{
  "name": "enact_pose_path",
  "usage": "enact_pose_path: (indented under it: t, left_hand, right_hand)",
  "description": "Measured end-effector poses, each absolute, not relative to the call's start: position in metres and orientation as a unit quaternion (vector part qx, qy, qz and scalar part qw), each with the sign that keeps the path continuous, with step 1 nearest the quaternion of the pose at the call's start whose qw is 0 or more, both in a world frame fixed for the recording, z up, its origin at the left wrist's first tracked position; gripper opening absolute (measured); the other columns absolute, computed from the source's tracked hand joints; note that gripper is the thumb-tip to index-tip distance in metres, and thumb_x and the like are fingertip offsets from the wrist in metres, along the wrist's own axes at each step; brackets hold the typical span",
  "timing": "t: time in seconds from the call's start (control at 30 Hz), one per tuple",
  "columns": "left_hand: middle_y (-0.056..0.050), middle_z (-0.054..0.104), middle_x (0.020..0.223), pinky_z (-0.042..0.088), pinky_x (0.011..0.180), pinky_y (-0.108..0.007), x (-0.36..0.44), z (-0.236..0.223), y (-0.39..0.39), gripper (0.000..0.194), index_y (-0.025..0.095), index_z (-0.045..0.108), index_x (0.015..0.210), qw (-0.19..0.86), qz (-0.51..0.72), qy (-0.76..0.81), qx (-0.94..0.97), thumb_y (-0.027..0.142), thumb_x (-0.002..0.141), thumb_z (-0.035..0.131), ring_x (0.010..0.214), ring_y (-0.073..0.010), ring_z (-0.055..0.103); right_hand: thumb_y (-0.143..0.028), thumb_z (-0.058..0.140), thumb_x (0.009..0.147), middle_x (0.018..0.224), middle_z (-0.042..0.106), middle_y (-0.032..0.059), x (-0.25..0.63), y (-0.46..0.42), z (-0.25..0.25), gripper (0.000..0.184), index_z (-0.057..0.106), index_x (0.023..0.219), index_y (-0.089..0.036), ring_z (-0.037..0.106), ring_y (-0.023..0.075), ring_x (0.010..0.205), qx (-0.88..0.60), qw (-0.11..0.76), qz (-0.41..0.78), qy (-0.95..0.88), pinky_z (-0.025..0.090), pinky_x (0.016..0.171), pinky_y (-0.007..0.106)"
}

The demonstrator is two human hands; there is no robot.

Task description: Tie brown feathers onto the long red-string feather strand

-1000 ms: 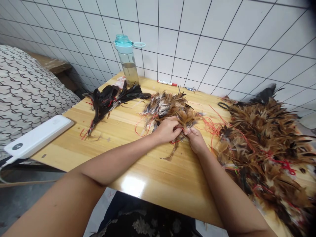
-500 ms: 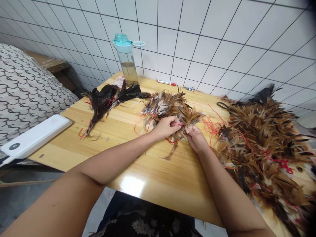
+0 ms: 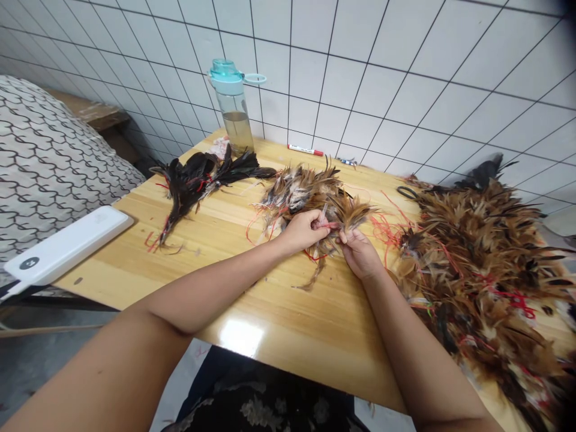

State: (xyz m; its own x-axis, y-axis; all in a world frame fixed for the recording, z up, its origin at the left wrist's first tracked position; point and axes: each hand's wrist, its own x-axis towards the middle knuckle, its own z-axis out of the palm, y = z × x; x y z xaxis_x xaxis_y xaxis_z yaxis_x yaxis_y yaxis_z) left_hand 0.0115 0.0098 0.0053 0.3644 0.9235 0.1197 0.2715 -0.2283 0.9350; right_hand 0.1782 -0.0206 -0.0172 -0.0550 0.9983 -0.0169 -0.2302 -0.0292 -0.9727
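Observation:
Over the middle of the wooden table, my left hand (image 3: 306,231) pinches a thin red string (image 3: 333,225) that runs toward the other hand. A pale, narrow strip sticks up from the left fingers; I cannot make out what it is. Just to the right, my right hand (image 3: 359,249) is closed on the base of a small bunch of brown feathers (image 3: 353,213), its tips fanning upward. Right behind both hands lies a loose pile of brown and whitish feathers (image 3: 299,191), with red string around it. The fingers partly hide the bunch's base.
Black feather bunches (image 3: 193,180) lie at the left, near a water bottle (image 3: 236,114). A red-capped marker (image 3: 305,150) lies by the tiled wall. Red strings (image 3: 386,229) and a large heap of brown feathers (image 3: 486,240) cover the right side. A white device (image 3: 72,243) sits at the left edge.
The hands stay almost in place, still close together at the feather bunch. The pale strip at the left fingers now stands more upright and shows more. The whole view has shifted slightly.

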Motion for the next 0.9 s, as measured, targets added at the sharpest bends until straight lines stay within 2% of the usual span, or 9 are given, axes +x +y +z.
enact_pose_path:
  t: [0.23, 0.4, 0.57, 0.73, 0.9]
  left_hand:
    - [0.004, 0.052, 0.069, 0.035, 0.059, -0.020, 0.011, 0.007, 0.010, 0.012, 0.016, 0.050, 0.070, 0.377, 0.376, 0.409, 0.741, 0.020, 0.073, 0.061, 0.061, -0.0079, 0.044]
    - [0.003, 0.052, 0.072, 0.036, 0.061, -0.021, 0.009, 0.007, 0.012, 0.010, 0.015, 0.057, 0.071, 0.371, 0.387, 0.391, 0.748, 0.022, 0.076, 0.061, 0.064, -0.0085, 0.045]
    - [0.001, 0.052, 0.074, 0.038, 0.064, -0.021, 0.008, 0.005, 0.011, 0.003, 0.015, 0.063, 0.075, 0.322, 0.392, 0.366, 0.780, 0.017, 0.077, 0.063, 0.068, -0.0095, 0.048]
    - [0.000, 0.054, 0.075, 0.040, 0.066, -0.022, 0.011, 0.004, 0.008, 0.005, 0.015, 0.062, 0.074, 0.276, 0.392, 0.354, 0.803, 0.015, 0.078, 0.062, 0.070, -0.0103, 0.050]
    - [0.000, 0.054, 0.071, 0.041, 0.065, -0.022, 0.015, 0.003, 0.005, 0.010, 0.015, 0.057, 0.069, 0.277, 0.377, 0.369, 0.803, 0.016, 0.075, 0.065, 0.067, -0.0107, 0.050]
  right_hand:
    - [-0.041, 0.079, 0.060, 0.070, 0.054, -0.0015, 0.180, -0.019, -0.026, 0.029, 0.059, 0.072, -0.023, 0.050, 0.0150, 0.072, -0.419, 0.553, 0.586, -0.419, 0.046, 0.077, 0.030]
    - [-0.039, 0.078, 0.063, 0.077, 0.061, -0.0001, 0.181, -0.019, -0.028, 0.026, 0.060, 0.075, -0.024, 0.055, 0.0162, 0.079, -0.422, 0.557, 0.584, -0.413, 0.046, 0.078, 0.030]
    - [-0.045, 0.078, 0.062, 0.084, 0.066, 0.0017, 0.179, -0.020, -0.023, 0.032, 0.063, 0.081, -0.025, 0.059, 0.0193, 0.086, -0.435, 0.535, 0.584, -0.429, 0.048, 0.083, 0.033]
    - [-0.050, 0.077, 0.063, 0.080, 0.066, 0.0005, 0.177, -0.022, -0.024, 0.035, 0.057, 0.067, -0.023, 0.061, 0.0190, 0.084, -0.420, 0.534, 0.580, -0.448, 0.048, 0.088, 0.035]
    - [-0.051, 0.072, 0.070, 0.081, 0.065, 0.0000, 0.178, -0.021, -0.034, 0.033, 0.060, 0.079, -0.022, 0.060, 0.0181, 0.083, -0.438, 0.524, 0.558, -0.471, 0.047, 0.086, 0.035]
